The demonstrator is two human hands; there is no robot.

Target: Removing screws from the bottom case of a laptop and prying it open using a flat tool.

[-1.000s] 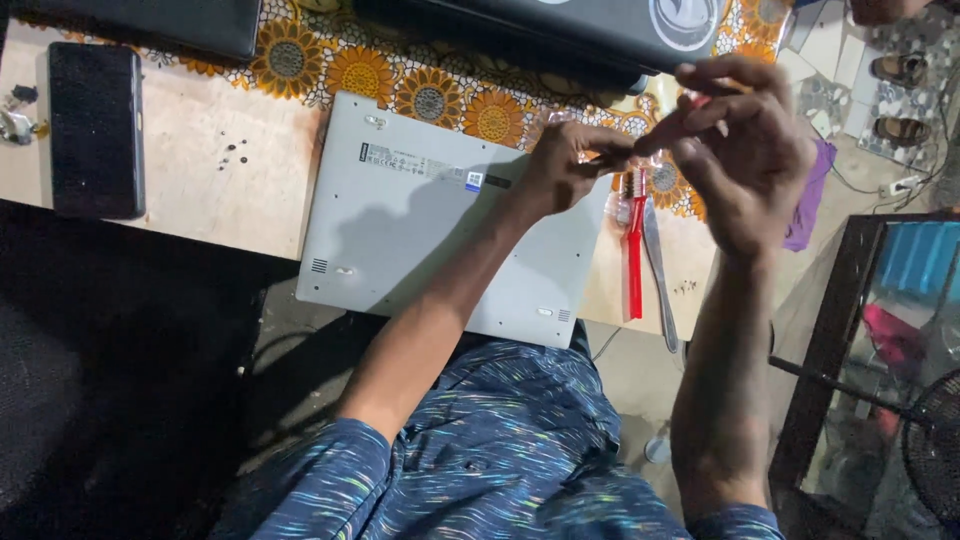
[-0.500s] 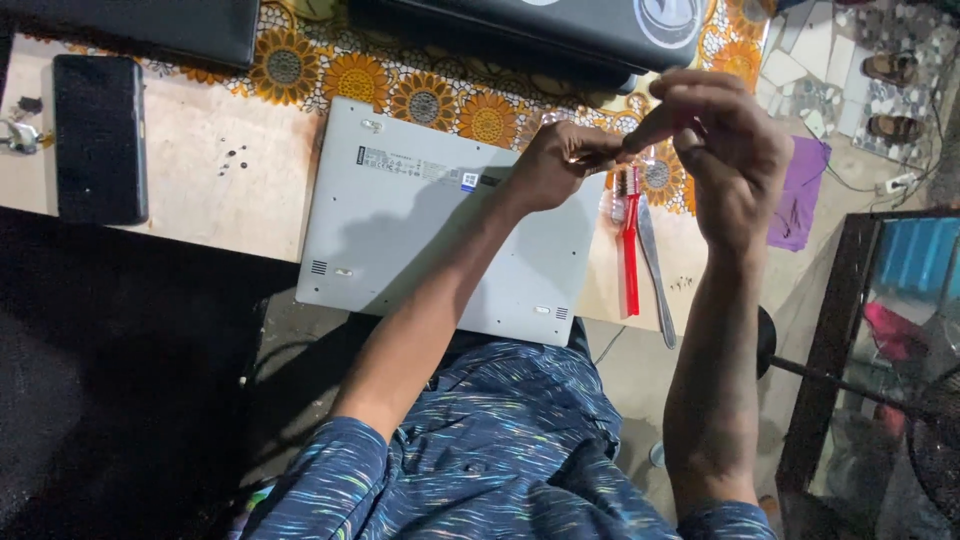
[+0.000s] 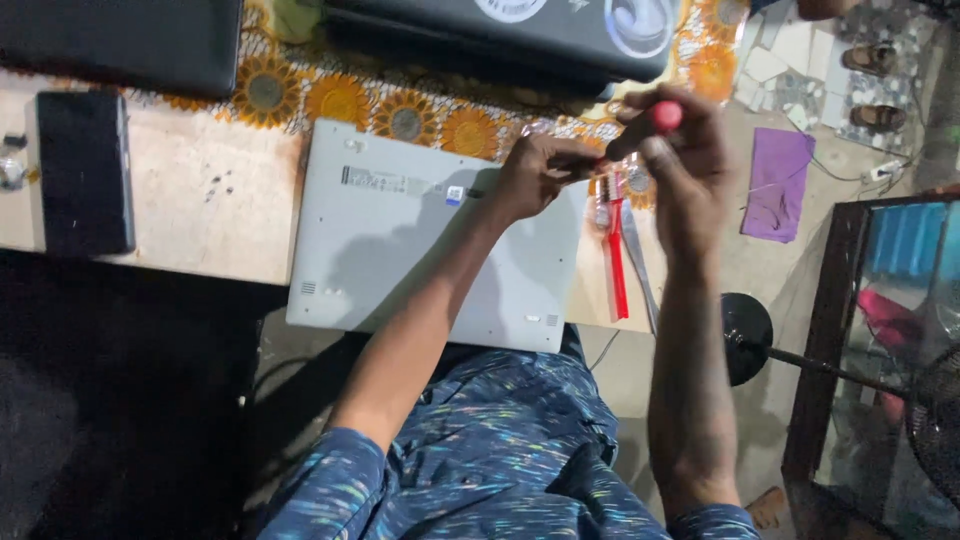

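Holding a screwdriver (image 3: 640, 128) up above the desk (image 3: 200, 200), I have both hands raised near the upper middle of the frame: the right hand (image 3: 690, 165) is closed round its red-capped handle, and the left hand (image 3: 535, 175) pinches at the tip end, fingers drawn together, though I cannot tell whether a screw or bit sits between them. Below the hands lies a white laptop (image 3: 420, 240), flipped bottom-up in the centre of the frame, its near edge hanging past the desk over my lap. Its base cover looks to be still in place and flush, so by my reading the opening has hardly begun; whether any screws are out I cannot make out, though a few small dark specks lie on the bare desk to the left of it. A red tool (image 3: 615, 260) and a metal tool (image 3: 640, 265) lie just right of the laptop. A phone (image 3: 85, 170) rests at the left of the frame, well apart.
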